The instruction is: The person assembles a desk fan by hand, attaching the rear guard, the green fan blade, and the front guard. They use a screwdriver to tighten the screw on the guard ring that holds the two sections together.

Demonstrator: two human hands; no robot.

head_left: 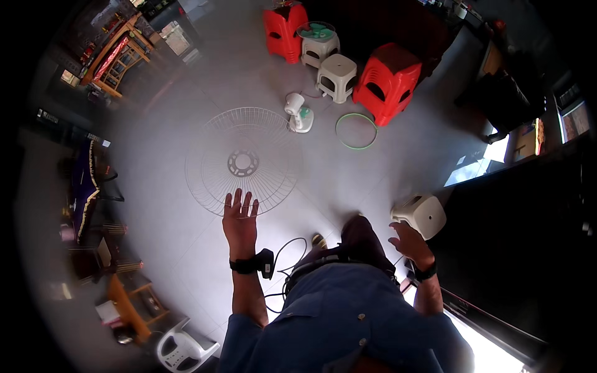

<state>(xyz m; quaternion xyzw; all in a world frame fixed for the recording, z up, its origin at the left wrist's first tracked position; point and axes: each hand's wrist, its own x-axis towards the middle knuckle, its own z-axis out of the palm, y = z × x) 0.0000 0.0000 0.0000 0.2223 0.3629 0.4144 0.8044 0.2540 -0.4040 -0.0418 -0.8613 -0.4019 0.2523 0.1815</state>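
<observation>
My left hand [240, 225] is at the near rim of a round wire fan grille [243, 163], its fingers reaching over the rim and the thumb out of sight. Judged by its size, the grille hangs well above the floor, held by this hand alone. To the right, my right hand [407, 241] has fingers apart and holds nothing; a beige plastic stool [423, 214] appears beyond it. A white fan body with its base [301, 121] stands on the floor past the grille. Right of that lies a thin green ring [356, 131]. Green fan blades [319, 31] rest on a stool at the back.
Two red plastic stools [387, 81] and a beige stool [337, 78] stand at the far side. A dark cable [289, 248] loops by my feet. Wooden furniture [140, 308] and a white plastic chair [183, 348] line the left. A dark panel [497, 230] fills the right.
</observation>
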